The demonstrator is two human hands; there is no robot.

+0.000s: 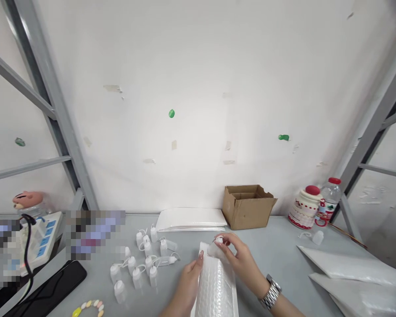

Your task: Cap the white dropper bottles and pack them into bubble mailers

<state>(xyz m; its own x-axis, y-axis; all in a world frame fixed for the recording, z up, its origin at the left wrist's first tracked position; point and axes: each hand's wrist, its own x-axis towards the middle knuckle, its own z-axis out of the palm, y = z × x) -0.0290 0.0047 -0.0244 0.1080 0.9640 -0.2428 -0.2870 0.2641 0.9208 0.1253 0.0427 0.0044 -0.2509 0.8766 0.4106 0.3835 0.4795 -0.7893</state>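
My left hand (pixel 187 284) grips the left edge of a white bubble mailer (pixel 214 288), its thumb near the top. The mailer lies in front of me with its open end facing away. At that end my right hand (pixel 239 253), a metal watch (pixel 271 292) on its wrist, pinches a small translucent plastic bottle (pixel 218 240) by the top. The bottle's lower part is at the mailer's mouth; how far inside it is I cannot tell. To the left several similar small bottles (pixel 137 278) with looped cap straps stand or lie on the grey table (pixel 264 240).
Behind are a stack of white mailers (pixel 191 219) and an open cardboard box (pixel 252 211). On the right are more mailers (pixel 366 268), a loose bottle (pixel 317 237), a decorated jar (pixel 305 209) and a red-capped bottle (pixel 331 198). A phone (pixel 53 288) and bead bracelet (pixel 88 304) lie left.
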